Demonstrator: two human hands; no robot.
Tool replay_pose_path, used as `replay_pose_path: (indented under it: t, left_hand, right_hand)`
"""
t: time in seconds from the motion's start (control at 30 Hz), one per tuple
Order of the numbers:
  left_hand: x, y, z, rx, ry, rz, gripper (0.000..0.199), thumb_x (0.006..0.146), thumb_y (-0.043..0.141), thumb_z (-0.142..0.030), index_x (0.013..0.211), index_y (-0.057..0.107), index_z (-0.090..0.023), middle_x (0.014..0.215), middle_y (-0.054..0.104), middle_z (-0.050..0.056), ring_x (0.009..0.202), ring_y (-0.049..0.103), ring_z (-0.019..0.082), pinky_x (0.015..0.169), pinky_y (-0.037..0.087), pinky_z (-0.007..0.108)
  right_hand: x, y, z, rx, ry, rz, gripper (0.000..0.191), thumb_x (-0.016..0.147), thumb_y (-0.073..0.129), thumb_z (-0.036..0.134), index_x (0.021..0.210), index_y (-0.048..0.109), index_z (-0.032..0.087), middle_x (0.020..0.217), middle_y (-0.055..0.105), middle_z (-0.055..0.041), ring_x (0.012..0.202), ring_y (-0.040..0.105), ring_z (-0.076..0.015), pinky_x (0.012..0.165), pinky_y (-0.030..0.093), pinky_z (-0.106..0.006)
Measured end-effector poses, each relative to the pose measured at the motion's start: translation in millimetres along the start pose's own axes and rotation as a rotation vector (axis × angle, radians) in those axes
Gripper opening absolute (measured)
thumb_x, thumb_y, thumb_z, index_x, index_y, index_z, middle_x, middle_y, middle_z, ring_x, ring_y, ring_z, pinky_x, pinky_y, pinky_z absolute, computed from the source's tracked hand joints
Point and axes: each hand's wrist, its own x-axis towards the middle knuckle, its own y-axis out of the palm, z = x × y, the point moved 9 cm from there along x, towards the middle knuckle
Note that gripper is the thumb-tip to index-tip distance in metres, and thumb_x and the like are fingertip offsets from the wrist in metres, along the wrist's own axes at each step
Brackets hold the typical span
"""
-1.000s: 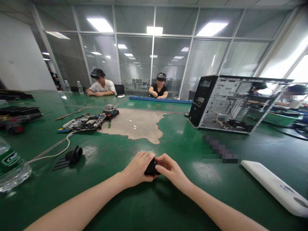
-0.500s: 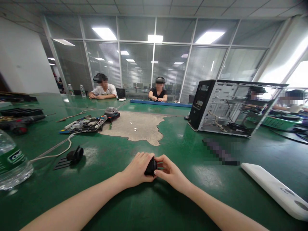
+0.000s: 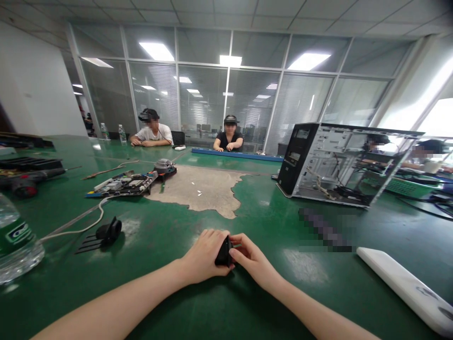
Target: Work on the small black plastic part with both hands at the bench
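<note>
Just above the green tabletop [image 3: 198, 307], my left hand [image 3: 203, 255] wraps round a small black plastic part [image 3: 222, 252], whose exact kind I cannot make out. My right hand [image 3: 251, 257] grips the same part from the right, with thumb and fingers pressed at its right end. Much of the part is hidden by my fingers. Off to the left lies another black piece [image 3: 109, 230], round at one end with long thin prongs.
A water bottle [image 3: 17, 241] stands at the left edge. Beyond are a circuit board [image 3: 127, 182], a power tool [image 3: 28, 182] and a bare brownish patch [image 3: 205, 189]. At right are an open computer case [image 3: 300, 160], a green basket [image 3: 406, 182] and a white slab [image 3: 399, 283]. Other people sit around.
My right fingers have closed in further on the black part's right end; the gap between them has narrowed. My left hand keeps its hold. The view has shifted slightly.
</note>
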Motion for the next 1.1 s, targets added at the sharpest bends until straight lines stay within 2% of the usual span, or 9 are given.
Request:
replay_pose_path:
  t: [0.27,0.37,0.47,0.67,0.83,1.1]
  left_hand:
    - [-0.7,1.8,1.4,-0.008,0.015,-0.023,0.057,0.063,0.063,-0.033,0.111,0.036,-0.017,0.096,0.052,0.006,0.086,0.047,0.024,0.075,0.036,0.036]
    - [-0.9,2.3,-0.3,-0.013,0.027,-0.014,0.057,0.063,0.062,-0.033,0.111,0.036,-0.017,0.097,0.052,0.006,0.086,0.047,0.024,0.075,0.036,0.036]
    - [-0.5,2.7,-1.9,-0.029,0.031,0.006,0.054,0.063,0.063,-0.034,0.108,0.038,-0.018,0.096,0.052,0.006,0.085,0.047,0.023,0.075,0.036,0.036]
    - [0.0,2.3,-1.5,-0.037,0.027,0.016,0.054,0.063,0.063,-0.034,0.108,0.038,-0.018,0.098,0.052,0.005,0.087,0.046,0.023,0.076,0.036,0.036]
    - [0.2,3.3,0.4,-0.029,0.025,0.012,0.059,0.062,0.064,-0.035,0.111,0.036,-0.018,0.098,0.053,0.006,0.086,0.047,0.023,0.076,0.036,0.036]
    - [0.4,1.1,-0.8,-0.011,0.041,0.04,0.051,0.066,0.061,-0.038,0.108,0.039,-0.018,0.096,0.052,0.006,0.086,0.047,0.024,0.076,0.035,0.036]
  right_hand:
    - [-3.2,3.2,2.5,0.116,0.01,0.013,0.03,0.068,0.064,0.031,0.091,0.047,0.021,0.087,0.052,-0.0005,0.08,0.054,-0.0143,0.067,0.046,-0.027]
    - [-2.5,1.0,2.5,0.131,0.012,-0.016,0.027,0.068,0.063,0.033,0.085,0.047,0.02,0.081,0.051,0.001,0.075,0.054,-0.0129,0.064,0.046,-0.026]
    - [-0.7,-3.2,0.1,0.109,0.022,-0.058,0.023,0.07,0.062,0.035,0.081,0.048,0.019,0.077,0.051,0.002,0.07,0.053,-0.0114,0.063,0.044,-0.025]
    - [1.2,-3.6,-1.7,0.025,0.039,-0.046,0.024,0.072,0.059,0.035,0.088,0.05,0.019,0.088,0.054,-0.0017,0.079,0.055,-0.0147,0.07,0.044,-0.028]
    - [-0.9,-1.2,1.7,0.02,0.018,-0.03,0.023,0.072,0.06,0.035,0.085,0.049,0.019,0.082,0.053,-0.0003,0.077,0.054,-0.0143,0.067,0.045,-0.027]
    - [0.5,-1.9,-1.7,0.03,0.04,-0.048,0.022,0.071,0.06,0.035,0.082,0.048,0.02,0.08,0.052,0.001,0.074,0.054,-0.0126,0.064,0.046,-0.025]
